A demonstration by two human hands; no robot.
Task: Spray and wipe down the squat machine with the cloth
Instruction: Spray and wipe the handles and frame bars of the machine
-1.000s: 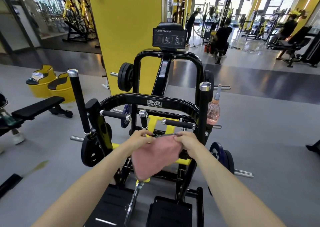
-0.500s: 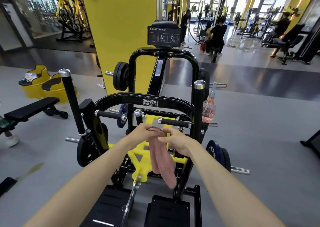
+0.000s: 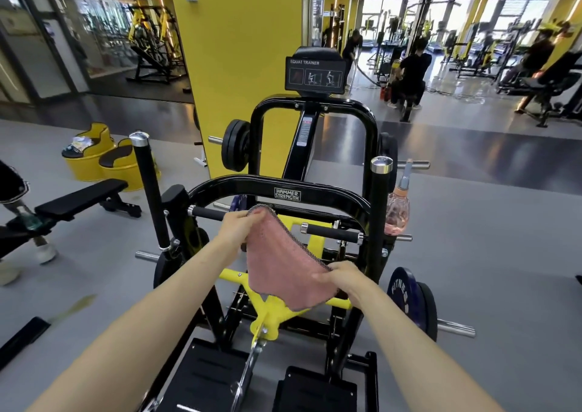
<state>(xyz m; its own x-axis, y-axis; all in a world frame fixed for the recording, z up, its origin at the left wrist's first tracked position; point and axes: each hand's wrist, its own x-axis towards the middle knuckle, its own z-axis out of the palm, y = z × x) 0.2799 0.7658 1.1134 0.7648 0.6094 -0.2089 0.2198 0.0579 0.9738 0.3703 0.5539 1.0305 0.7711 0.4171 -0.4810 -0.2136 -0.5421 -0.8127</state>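
The black and yellow squat machine (image 3: 315,188) stands right in front of me, its curved black crossbar marked Hammer Strength. A pink cloth (image 3: 280,260) with a dark edge hangs spread between my hands over the yellow frame. My left hand (image 3: 239,225) pinches its upper corner close to the left black handle. My right hand (image 3: 340,277) pinches its lower right edge, nearer to me. A pink spray bottle (image 3: 397,216) sits in a holder beside the machine's right upright post.
A blue weight plate (image 3: 406,298) sits on the right peg, black plates (image 3: 234,150) on the far left peg. A black bench (image 3: 78,199) and yellow tub seats (image 3: 104,156) lie left. A yellow pillar (image 3: 239,49) rises behind. People exercise in the far right background.
The cloth, hanging bunched from both hands held close together, is now spread out. My left hand rose toward the crossbar while my right hand drew back and down to the right.
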